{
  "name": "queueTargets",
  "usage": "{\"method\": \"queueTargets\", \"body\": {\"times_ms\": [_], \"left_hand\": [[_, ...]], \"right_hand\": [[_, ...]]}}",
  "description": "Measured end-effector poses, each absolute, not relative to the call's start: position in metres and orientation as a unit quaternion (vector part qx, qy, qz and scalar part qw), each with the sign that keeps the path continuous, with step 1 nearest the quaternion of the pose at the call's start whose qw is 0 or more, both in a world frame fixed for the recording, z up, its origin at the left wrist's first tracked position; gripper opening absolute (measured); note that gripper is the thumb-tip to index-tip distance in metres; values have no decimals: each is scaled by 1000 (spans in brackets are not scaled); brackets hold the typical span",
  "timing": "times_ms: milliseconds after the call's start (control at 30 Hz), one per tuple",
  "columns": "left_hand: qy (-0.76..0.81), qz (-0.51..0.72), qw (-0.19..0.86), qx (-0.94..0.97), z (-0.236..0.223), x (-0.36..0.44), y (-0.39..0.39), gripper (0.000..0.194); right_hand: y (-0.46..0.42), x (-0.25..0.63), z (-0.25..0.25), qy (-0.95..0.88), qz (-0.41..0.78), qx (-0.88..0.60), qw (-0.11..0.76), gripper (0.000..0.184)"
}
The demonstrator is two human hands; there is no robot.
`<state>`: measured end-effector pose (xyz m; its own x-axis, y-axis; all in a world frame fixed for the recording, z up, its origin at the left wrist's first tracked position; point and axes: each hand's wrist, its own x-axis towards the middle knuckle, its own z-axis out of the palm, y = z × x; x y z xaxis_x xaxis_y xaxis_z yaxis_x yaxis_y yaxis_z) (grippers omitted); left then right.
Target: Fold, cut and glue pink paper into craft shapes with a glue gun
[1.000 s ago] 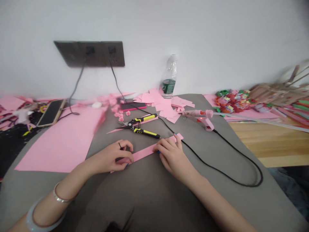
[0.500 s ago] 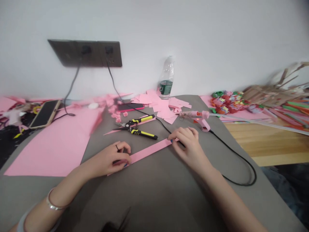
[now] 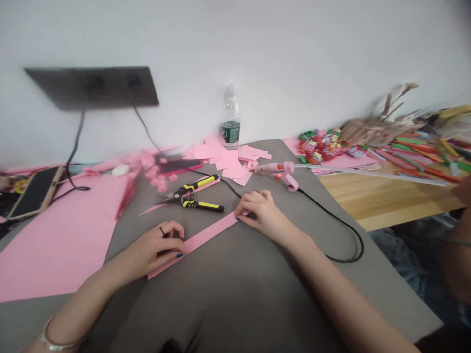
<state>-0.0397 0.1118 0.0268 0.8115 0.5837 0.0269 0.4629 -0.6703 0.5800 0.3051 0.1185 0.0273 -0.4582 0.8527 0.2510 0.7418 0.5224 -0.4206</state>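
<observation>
Seen in the head view, a person's two bare hands hold a pink paper strip (image 3: 211, 232) that slants across a grey table (image 3: 228, 304), its near end jutting out past the left hand. The left hand (image 3: 158, 249), a black ring on one finger, has its thumb and forefinger drawn close together on the strip toward that end. The right hand (image 3: 260, 212) grips the far end narrowly between thumb and fingers, blue polish showing on its thumbnail. Just beyond the strip lie black-and-yellow snips (image 3: 187, 194), their handles spread. Farther back, a pink glue gun (image 3: 277, 171) shows a small red light, its black cord (image 3: 356, 234) looping over the tabletop to the person's right. Loose pink cards (image 3: 228, 162) are scattered before a clear bottle (image 3: 231, 117) with a green label, upright near the wall (image 3: 279, 59). A pink-edged phone (image 3: 182, 165) lies beside small pink paper pieces (image 3: 153, 171), blurred here. At left, a large pink sheet (image 3: 59, 240) spreads near a second phone (image 3: 37, 192), below a dark socket panel (image 3: 91, 89). At right, colorful flowers (image 3: 319, 147) sit by a wooden board (image 3: 353, 196), with part of another person (image 3: 456, 255) at the edge.
</observation>
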Motion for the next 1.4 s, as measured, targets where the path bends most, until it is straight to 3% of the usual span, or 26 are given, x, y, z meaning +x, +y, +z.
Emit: {"method": "queueTargets", "body": {"times_ms": [1067, 1400], "left_hand": [[301, 110, 291, 901, 31, -38, 111, 25], [311, 167, 299, 887, 13, -45, 110, 25]], "right_hand": [[121, 307, 27, -848, 137, -469, 206, 11], [121, 311, 19, -843, 143, -466, 227, 11]]}}
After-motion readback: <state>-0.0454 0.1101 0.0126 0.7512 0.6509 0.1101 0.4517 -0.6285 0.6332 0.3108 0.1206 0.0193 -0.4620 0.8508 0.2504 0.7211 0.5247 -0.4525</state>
